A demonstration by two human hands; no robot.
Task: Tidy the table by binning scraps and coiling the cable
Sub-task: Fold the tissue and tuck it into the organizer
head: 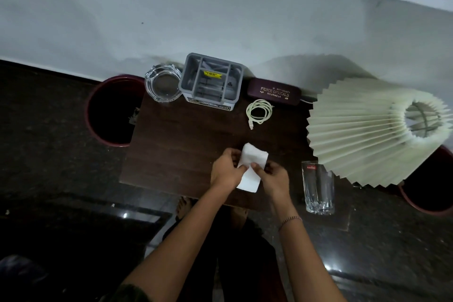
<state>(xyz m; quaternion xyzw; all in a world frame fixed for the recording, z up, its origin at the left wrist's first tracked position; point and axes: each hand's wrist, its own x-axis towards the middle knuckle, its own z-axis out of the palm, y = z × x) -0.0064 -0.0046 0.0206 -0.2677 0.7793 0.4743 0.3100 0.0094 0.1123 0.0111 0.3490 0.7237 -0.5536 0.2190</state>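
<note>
Head view: the left hand [226, 170] and right hand [272, 176] each pinch a white rectangular paper sheet [255, 157] between thumb and curled fingers, over the dark wooden table [183, 142]. The sheet's long axis runs away from the fingers, its far end leaning right. Beyond the fingertips lies a pale coiled cable [259, 111], its plug pointing back toward them.

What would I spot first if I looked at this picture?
Probably the big pleated lampshade at the right end of the table. Next, the white paper near the front edge, pinched by the left hand and right hand together. Behind it, a pale cable lies already coiled.
</note>
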